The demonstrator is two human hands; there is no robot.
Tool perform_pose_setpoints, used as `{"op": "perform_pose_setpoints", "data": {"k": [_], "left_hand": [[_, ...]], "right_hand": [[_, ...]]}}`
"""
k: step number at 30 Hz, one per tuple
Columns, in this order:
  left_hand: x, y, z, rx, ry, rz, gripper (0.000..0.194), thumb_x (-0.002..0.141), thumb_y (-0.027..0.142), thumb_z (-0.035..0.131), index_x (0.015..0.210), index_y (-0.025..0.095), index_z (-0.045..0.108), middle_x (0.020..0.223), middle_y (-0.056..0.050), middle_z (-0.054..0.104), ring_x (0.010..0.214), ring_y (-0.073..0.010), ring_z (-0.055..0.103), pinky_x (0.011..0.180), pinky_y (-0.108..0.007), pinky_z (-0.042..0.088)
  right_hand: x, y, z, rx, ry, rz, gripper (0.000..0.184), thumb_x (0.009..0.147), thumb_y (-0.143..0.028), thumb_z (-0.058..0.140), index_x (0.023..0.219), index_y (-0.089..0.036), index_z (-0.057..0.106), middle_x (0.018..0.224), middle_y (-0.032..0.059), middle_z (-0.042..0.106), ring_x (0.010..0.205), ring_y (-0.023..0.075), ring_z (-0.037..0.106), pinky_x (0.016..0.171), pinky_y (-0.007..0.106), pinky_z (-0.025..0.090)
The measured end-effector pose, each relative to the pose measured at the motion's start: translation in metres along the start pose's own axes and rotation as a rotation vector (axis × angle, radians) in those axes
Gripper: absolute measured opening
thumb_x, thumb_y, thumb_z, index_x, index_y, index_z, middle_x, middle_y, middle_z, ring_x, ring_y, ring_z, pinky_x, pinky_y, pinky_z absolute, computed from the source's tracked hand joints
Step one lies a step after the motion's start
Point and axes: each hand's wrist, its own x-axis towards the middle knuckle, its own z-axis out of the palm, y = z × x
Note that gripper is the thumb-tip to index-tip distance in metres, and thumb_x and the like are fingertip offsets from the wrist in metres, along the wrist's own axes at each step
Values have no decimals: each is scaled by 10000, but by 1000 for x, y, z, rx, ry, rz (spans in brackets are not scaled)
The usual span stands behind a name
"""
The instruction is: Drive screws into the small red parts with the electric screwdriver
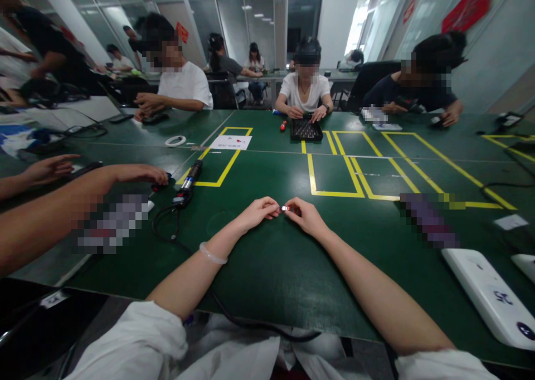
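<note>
A small red-and-white piece (286, 208) with a dark left end sits between my fingertips above the green table (267, 274). It is too small for me to tell its kind. My right hand (308, 215) pinches it from the right between thumb and forefinger. My left hand (259, 212) is closed too, its fingertips pressed together at the piece's dark end. To the left of my left hand lies an electric screwdriver (190, 179) with a black cable (155, 221).
Yellow tape (336, 193) marks rectangles on the table. A white numbered device (487, 291) lies at right, and a paper sheet (231, 142) farther back. At left a co-worker's arm (83, 193) reaches in. Across sits a person with a black tray (306, 130); a white tape ring (175, 141) lies left.
</note>
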Motion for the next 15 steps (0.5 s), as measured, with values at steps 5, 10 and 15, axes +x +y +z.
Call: {"op": "perform_pose_setpoints", "data": {"k": [5, 10, 15], "left_hand": [[-3, 3, -69, 516, 177, 118, 401, 846, 479, 523, 1067, 162, 632, 1098, -92, 655, 1018, -219, 598, 920, -352, 449], [-28, -15, -154, 1061, 601, -55, 566, 840, 471, 512, 1282, 117, 515, 1328, -181, 509, 1225, -346, 466, 1016, -467, 374], [-58, -38, -218, 1157, 620, -321, 677, 753, 527, 605, 1247, 75, 508, 1274, -241, 535, 1113, -396, 535, 879, -462, 453]], "right_hand": [[1, 2, -2, 23, 14, 34, 184, 877, -314, 580, 991, -182, 640, 783, 11, 623, 645, 123, 525, 616, 233, 406], [2, 3, -1, 45, -2, 37, 180, 872, -300, 587, 983, -173, 649, 779, 12, 627, 645, 120, 525, 613, 229, 399], [2, 2, -1, 60, -11, 51, 175, 861, -291, 597, 974, -166, 645, 761, 6, 627, 642, 118, 534, 613, 227, 398]]}}
